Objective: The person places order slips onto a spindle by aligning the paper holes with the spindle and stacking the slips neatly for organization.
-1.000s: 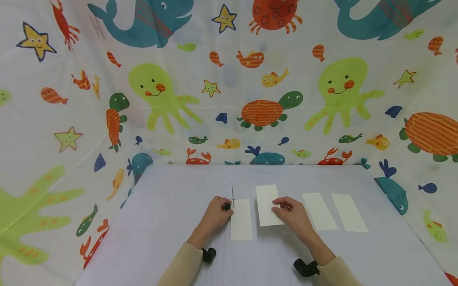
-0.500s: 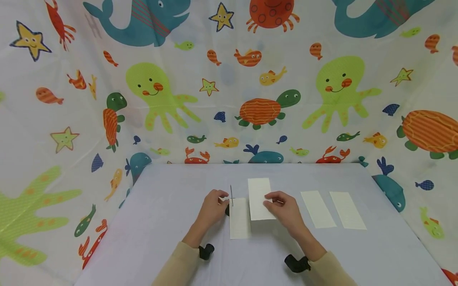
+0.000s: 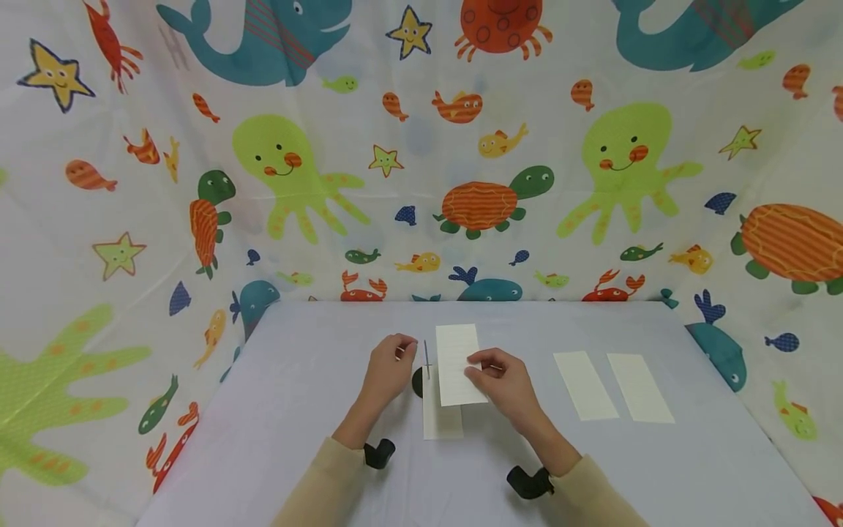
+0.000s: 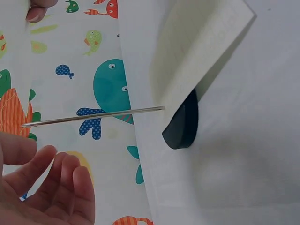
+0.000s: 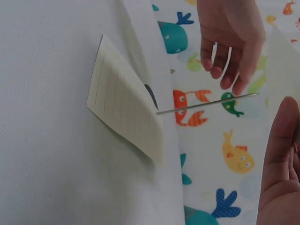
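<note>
A paper spike, its thin metal rod [image 4: 93, 116] rising from a round black base [image 4: 183, 123], stands on the table. One lined paper slip [image 3: 443, 424] is pierced by the rod near its corner and rests low on it. My right hand [image 3: 503, 384] pinches a second lined slip [image 3: 459, 366] by its right edge, raised and partly overlapping the pierced slip in the head view. Beside the rod's upper end is my left hand [image 3: 390, 369], fingers loosely bent and holding nothing; the left wrist view shows its fingers [image 4: 63, 178] near the rod's tip.
Two more paper slips [image 3: 586, 386] [image 3: 640, 388] lie side by side at the right of the white-covered table [image 3: 316, 351]. Behind the table hangs a curtain [image 3: 395, 197] printed with sea animals.
My right hand has carried its slip leftward to the spike. My left hand has come off the pierced slip's edge and shifted slightly up and left.
</note>
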`<state>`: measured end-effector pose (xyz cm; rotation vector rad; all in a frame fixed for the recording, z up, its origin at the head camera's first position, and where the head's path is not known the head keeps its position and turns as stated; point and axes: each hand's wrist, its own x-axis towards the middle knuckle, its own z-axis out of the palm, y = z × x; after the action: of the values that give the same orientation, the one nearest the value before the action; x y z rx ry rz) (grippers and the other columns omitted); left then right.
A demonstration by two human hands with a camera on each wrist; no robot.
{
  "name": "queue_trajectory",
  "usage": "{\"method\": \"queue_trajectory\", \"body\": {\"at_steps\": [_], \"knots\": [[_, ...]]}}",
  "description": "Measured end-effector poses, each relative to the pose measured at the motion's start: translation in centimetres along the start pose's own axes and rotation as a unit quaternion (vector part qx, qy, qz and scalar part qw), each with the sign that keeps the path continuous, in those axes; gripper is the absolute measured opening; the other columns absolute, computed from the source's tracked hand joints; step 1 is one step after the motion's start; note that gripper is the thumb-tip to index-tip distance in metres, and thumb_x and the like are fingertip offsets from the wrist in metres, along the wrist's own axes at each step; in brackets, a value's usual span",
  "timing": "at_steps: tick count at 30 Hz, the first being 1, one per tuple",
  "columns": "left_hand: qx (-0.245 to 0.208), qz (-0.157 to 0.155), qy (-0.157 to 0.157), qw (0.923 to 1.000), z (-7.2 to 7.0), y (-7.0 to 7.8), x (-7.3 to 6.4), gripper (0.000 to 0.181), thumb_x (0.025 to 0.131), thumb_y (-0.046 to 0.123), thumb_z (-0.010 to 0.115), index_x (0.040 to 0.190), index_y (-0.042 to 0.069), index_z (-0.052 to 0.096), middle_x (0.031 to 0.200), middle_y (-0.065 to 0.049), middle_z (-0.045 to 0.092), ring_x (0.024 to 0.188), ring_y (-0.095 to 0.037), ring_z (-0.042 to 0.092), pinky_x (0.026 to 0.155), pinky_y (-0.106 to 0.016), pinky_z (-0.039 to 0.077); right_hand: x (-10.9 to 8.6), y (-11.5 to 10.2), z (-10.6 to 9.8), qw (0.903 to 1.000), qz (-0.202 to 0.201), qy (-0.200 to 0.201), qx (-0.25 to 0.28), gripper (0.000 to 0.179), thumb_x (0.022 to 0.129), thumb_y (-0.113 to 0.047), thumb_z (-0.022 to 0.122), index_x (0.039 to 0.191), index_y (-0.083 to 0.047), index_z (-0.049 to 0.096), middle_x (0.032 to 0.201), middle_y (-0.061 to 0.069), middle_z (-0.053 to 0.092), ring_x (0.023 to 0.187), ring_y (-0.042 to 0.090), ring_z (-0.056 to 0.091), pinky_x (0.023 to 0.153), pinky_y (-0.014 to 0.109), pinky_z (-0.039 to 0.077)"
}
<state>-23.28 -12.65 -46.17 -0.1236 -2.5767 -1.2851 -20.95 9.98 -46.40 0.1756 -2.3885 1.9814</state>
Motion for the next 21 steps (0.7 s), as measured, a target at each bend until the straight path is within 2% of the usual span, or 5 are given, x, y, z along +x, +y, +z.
{"method": "queue_trajectory", "body": {"at_steps": [5,9,13,21], "knots": [[-0.027,-0.021,0.007,0.9994,-0.3,0.6,0.7,0.025,0.105,0.023,0.055,0.111,0.004,0.07,0.1,-0.008,0.068,0.092,-0.023,0.061,0.079,-0.04,0.052,0.2,-0.1,0.7,0.9998,-0.013,-0.008,0.01,0.02,0.088,-0.013,0.08,0.106,-0.007,0.073,0.1,0.009,0.06,0.076,0.018,0.054,0.064,0.02,0.049],[-0.057,-0.057,-0.004,0.9967,-0.4,1.1,1.2,0.029,0.106,0.028,0.053,0.114,0.005,0.07,0.102,-0.008,0.068,0.091,-0.022,0.063,0.081,-0.041,0.055,0.5,-0.1,1.2,0.9996,-0.011,-0.017,0.018,0.02,0.088,-0.012,0.08,0.107,-0.008,0.074,0.102,0.009,0.061,0.079,0.019,0.056,0.067,0.02,0.051],[-0.074,-0.075,-0.016,0.9943,-0.2,1.2,1.6,0.03,0.106,0.03,0.053,0.114,0.006,0.07,0.102,-0.007,0.068,0.091,-0.021,0.064,0.083,-0.04,0.056,0.6,-0.2,1.6,0.9994,-0.008,-0.021,0.027,0.02,0.088,-0.011,0.08,0.106,-0.008,0.074,0.103,0.009,0.062,0.08,0.02,0.057,0.068,0.02,0.051],[-0.076,-0.099,-0.024,0.9919,0.2,1.3,2.6,0.034,0.104,0.037,0.057,0.109,0.007,0.071,0.094,-0.006,0.066,0.089,-0.021,0.061,0.079,-0.038,0.054,0.8,-0.3,2.4,0.9991,-0.003,-0.03,0.031,0.019,0.089,-0.012,0.079,0.108,-0.009,0.074,0.106,0.008,0.063,0.085,0.022,0.059,0.071,0.021,0.053]]}}
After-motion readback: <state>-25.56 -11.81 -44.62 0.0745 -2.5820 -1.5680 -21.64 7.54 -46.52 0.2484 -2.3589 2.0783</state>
